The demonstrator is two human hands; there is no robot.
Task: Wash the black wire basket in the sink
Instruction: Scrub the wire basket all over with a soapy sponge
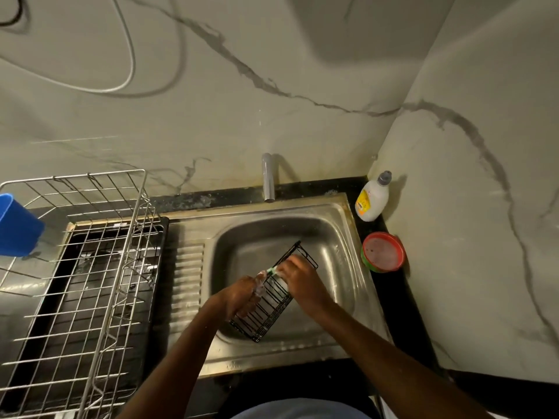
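1. Black wire basket (272, 300) held tilted over the sink (338, 246) bowl, long axis running from the near-left rim up toward the far-right wall, no part clearly resting on the bottom.
2. Left hand (239, 297) curled round the basket's left long edge, suds on the fingers; right hand (298, 279) closed on a green-and-white scrub pad (270, 271), pressed against the wires near the upper end — exact finger placement blurred.
3. Likely light and stiff: thin welded wire, open grid, no flex visible under the grip. Likely slippery too, given the foam, and the narrow wires offer little friction.
4. Best taken by the thicker rim frame along a long side, fingers hooked through the grid rather than pinched on a single rod; the corners look the sturdiest.
5. Sink itself: stainless steel, wet and glossy, ribbed drainboard to its left, grey tap (267, 176) behind it with no water visibly running.
6. Left of the sink, a silver dish rack (90, 267) on a dark tray, a blue cup (16, 225) at its far edge.
7. Right of the sink, on the black counter, a white detergent bottle (373, 198) and a red-rimmed soap tub (382, 251); marbled wall panels behind and to the right — a tight corner.
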